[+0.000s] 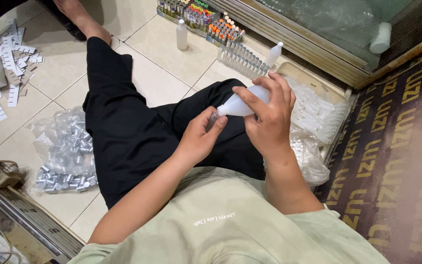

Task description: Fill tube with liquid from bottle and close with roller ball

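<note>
The left hand (199, 139) is hiding most of the small vial (212, 120); its contents are staying too small to tell

A person in black trousers and a pale green shirt sits on a cream tiled floor (167, 44), the right hand (268, 117) wrapped around a white plastic squeeze bottle (242, 103) tilted nozzle-down toward a small clear glass vial (213, 120) pinched in the fingers of the left hand (199, 137). Left of the legs lies a clear plastic bag of silver metal caps (64, 151), with white paper label strips (10, 63) scattered beyond it. Ahead stand rows of clear empty tubes (242, 59), colour-capped tubes (206, 19) and two more white bottles, while bags of small white tubes (316, 115) sit just right of the hands beside a dark patterned mat (396, 146).
</note>
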